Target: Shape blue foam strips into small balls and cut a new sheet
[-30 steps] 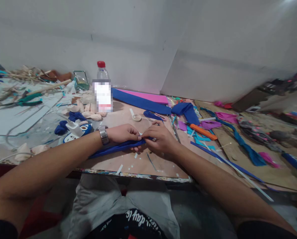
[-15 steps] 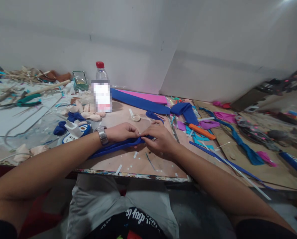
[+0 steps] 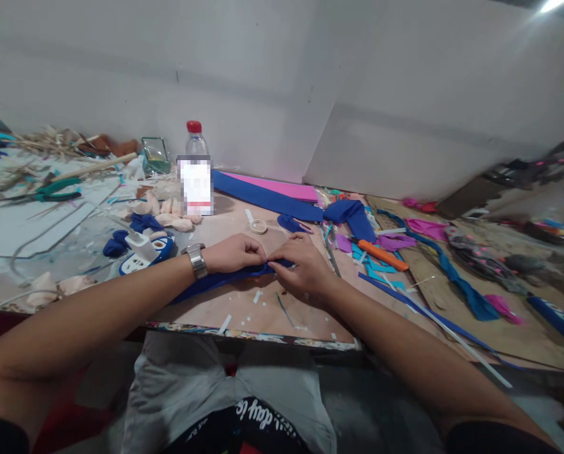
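Low over the table's front part, my left hand pinches a dark blue fabric strip close to its right end. My right hand grips the same strip just beside it, thumb and fingertips almost meeting those of the left. The strip runs leftward beneath my left wrist, and part of it is hidden by my forearm and fingers. Just beyond the hands lie a roll of tape and a small blue fabric piece.
A bottle with a red cap stands at the back. Blue and pink strips lie along the wall. Right are an orange cutter and coloured scraps; left are green-handled pliers and a blue-and-white power strip.
Both hands keep their pinch on the blue strip, with only a slight shift of the fingers. The camera view has tilted a little.
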Demonstrator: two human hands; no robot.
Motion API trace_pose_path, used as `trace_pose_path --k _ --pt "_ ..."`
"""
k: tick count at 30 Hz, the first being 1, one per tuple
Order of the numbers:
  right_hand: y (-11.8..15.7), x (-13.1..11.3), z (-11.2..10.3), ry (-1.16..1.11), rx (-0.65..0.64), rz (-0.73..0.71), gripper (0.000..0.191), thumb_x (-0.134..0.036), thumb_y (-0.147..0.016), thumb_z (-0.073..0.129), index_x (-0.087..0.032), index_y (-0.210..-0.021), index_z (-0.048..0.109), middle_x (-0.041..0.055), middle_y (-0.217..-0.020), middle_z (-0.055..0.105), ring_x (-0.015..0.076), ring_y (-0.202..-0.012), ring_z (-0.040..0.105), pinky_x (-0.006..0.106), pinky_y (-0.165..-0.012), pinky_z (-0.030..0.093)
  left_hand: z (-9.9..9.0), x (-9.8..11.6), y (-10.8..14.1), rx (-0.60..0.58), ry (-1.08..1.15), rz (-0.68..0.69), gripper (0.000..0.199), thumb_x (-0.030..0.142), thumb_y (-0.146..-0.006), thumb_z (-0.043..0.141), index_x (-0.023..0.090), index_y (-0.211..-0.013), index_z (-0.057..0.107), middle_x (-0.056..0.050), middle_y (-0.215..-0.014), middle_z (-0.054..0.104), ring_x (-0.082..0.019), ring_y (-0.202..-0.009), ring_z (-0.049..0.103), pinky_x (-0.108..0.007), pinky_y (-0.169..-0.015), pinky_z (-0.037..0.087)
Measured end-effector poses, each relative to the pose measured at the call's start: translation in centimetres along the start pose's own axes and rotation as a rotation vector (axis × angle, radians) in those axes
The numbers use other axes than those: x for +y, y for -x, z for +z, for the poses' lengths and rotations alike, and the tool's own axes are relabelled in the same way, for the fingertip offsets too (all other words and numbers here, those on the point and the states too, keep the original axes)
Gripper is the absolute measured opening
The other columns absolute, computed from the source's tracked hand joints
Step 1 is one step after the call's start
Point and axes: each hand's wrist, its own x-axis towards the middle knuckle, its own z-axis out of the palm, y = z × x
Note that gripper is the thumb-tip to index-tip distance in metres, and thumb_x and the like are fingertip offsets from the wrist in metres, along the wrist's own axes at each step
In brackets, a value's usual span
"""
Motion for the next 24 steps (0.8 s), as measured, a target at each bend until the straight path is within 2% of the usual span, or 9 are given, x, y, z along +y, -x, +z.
trace_pose_path --k 6,10,15,20,24 --pt "0.0 0.1 0.1 -0.013 0.030 0.015 0.005 -0.020 -0.088 0.071 -0.022 -0.091 0.075 0.0018 -0.086 0.080 0.0197 -0.079 0.069 0.045 -0.099 0.036 0.3 0.5 0.2 0.051 -0.109 0.038 0.027 0.036 -0.086 0.062 0.012 -0.083 0.075 -0.001 -0.074 0.069 -0.013 -0.069 0.057 -0.024 -0.069 0.042" --pt "0.0 0.2 0.1 -0.006 0.033 0.031 0.003 -0.022 -0.089 0.071 -0.022 -0.090 0.074 0.0022 -0.085 0.079 0.0194 -0.079 0.069 0.044 -0.098 0.036 0.5 1.0 0.5 0.106 -0.260 0.101 0.025 0.032 -0.089 0.059 0.013 -0.080 0.074 0.000 -0.070 0.068 -0.012 -0.066 0.055 -0.024 -0.065 0.038" --pt "0.1 0.1 0.2 -0.005 -0.001 0.062 0.006 -0.023 -0.092 0.068 -0.022 -0.088 0.073 0.0033 -0.088 0.078 0.0199 -0.082 0.068 0.044 -0.099 0.035 0.9 1.4 1.0 0.179 -0.488 0.195 0.022 0.028 -0.090 0.058 0.016 -0.085 0.076 -0.002 -0.075 0.073 -0.012 -0.065 0.058 -0.024 -0.065 0.036" --pt "0.1 0.2 0.4 -0.008 -0.015 0.071 0.005 -0.023 -0.093 0.066 -0.022 -0.091 0.070 0.0040 -0.090 0.077 0.0208 -0.085 0.067 0.044 -0.099 0.035 1.0 1.4 1.1 0.177 -0.702 0.234 0.024 0.029 -0.093 0.056 0.019 -0.092 0.078 -0.005 -0.082 0.077 -0.015 -0.068 0.062 -0.026 -0.066 0.036" --pt "0.2 0.2 0.3 -0.008 -0.053 0.082 0.005 -0.022 -0.093 0.062 -0.021 -0.093 0.068 0.0052 -0.094 0.076 0.0221 -0.088 0.066 0.044 -0.099 0.034 1.1 1.2 1.0 0.181 -0.764 0.246 0.021 0.027 -0.092 0.057 0.021 -0.093 0.078 -0.004 -0.084 0.078 -0.016 -0.070 0.063 -0.027 -0.066 0.037"
